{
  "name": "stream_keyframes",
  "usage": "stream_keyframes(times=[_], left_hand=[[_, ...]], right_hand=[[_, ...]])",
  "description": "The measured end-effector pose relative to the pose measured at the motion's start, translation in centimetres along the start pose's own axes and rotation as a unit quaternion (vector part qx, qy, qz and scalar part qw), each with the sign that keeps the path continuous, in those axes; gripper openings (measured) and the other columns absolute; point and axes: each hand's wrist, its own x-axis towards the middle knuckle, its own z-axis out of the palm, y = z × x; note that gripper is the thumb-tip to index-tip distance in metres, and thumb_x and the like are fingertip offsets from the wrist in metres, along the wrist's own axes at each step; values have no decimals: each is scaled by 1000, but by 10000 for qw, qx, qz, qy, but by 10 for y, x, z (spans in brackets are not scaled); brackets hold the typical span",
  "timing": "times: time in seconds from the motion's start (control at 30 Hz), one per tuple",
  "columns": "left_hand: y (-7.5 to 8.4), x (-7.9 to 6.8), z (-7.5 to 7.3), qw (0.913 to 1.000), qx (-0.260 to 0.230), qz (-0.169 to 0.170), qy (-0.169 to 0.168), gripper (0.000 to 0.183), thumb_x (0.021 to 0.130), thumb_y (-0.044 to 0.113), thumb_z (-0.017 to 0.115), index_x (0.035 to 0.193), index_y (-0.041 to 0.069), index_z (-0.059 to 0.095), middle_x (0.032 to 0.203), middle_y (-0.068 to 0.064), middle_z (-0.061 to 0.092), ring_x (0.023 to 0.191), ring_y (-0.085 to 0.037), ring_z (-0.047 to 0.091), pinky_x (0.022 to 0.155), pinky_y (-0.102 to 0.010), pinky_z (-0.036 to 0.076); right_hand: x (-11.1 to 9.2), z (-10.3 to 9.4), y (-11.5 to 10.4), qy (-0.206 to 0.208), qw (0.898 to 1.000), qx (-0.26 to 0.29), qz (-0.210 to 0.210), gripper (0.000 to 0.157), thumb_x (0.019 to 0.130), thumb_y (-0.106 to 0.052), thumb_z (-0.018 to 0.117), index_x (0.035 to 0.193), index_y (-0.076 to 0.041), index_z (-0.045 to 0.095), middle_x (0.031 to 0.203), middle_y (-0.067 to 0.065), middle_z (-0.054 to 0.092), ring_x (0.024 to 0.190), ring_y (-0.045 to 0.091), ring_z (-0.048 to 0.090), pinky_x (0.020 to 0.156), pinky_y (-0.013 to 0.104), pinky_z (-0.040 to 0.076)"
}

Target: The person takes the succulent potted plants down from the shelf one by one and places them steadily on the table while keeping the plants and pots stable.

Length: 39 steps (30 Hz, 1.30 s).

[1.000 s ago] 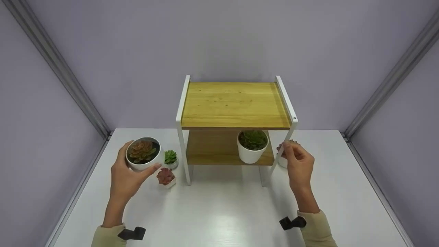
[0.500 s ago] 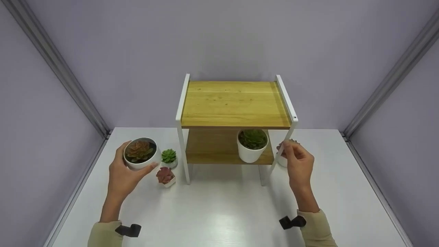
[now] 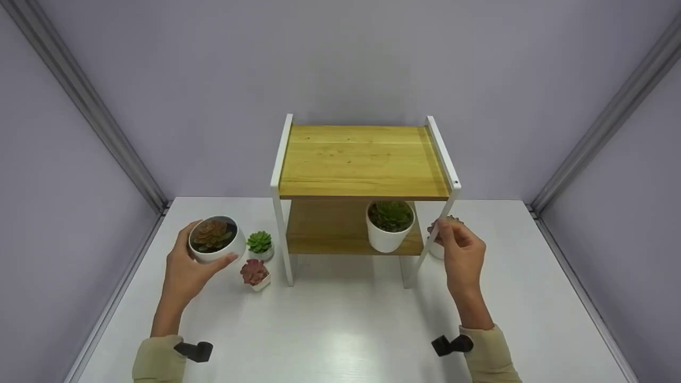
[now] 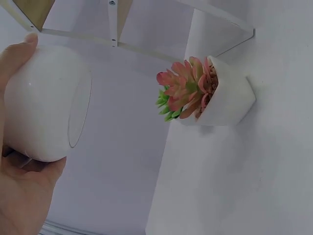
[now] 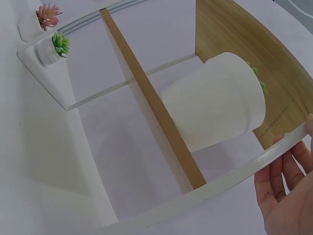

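Observation:
My left hand (image 3: 186,271) holds a round white pot (image 4: 46,103) with a reddish-brown succulent (image 3: 212,235) in it. Thumb and fingers span its sides, and the left wrist view shows its base raised off the table. At the right, my right hand (image 3: 464,258) pinches the front upright (image 5: 234,174) of a two-tier wooden shelf (image 3: 364,159) with a white frame. A tall white pot (image 5: 215,103) with a green succulent (image 3: 391,215) stands on the lower board, towards its right end. Behind the right hand, another potted plant (image 3: 437,250) is partly hidden.
Left of the shelf, a small green succulent (image 3: 259,242) and a pink-red succulent (image 3: 254,272) in an angular white pot (image 4: 232,95) stand on the white table (image 3: 330,324). Pale walls (image 3: 351,58) enclose the back and sides.
The left hand has drifted a little to the left with the round pot, away from the shelf. My right hand keeps its hold on the upright.

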Motion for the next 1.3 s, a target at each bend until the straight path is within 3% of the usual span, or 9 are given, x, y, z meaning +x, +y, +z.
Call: stream_keyframes(times=[0.33, 0.6, 1.03, 1.3], left_hand=[[-15, 4, 0, 9996, 81, -234, -96, 108, 78, 37, 95, 164, 16, 32, 159, -17, 48, 144, -37, 47, 112, -66, 43], [-26, 5, 1, 9988, 67, -478, -113, 110, 79, 40, 94, 164, 16, 29, 161, -17, 43, 148, -38, 42, 117, -68, 39], [-47, 9, 7, 9967, -148, -788, -140, 111, 79, 37, 95, 165, 16, 27, 162, -18, 42, 149, -37, 41, 117, -63, 41], [-57, 12, 12, 9955, -57, -928, -175, 114, 79, 40, 94, 165, 15, 25, 163, -19, 40, 152, -40, 38, 120, -66, 37]], right_hand=[[0, 0, 0, 6, 10000, 80, -21, 34, 105, -24, 68, 109, 9, 74, 93, 1, 77, 94, 16, 75, 88, 25, 62], [1, 1, 0, 1, 9997, 223, -53, 30, 104, -22, 68, 103, 7, 75, 91, 0, 77, 93, 15, 75, 87, 26, 63], [-1, 0, 0, 5, 10000, 1, -63, 33, 104, -23, 68, 104, 10, 74, 89, -2, 78, 90, 13, 76, 87, 25, 62], [-1, 1, 2, 41, 9997, 256, -27, 29, 104, -21, 69, 102, 7, 76, 90, 3, 79, 88, 15, 76, 87, 31, 63]])
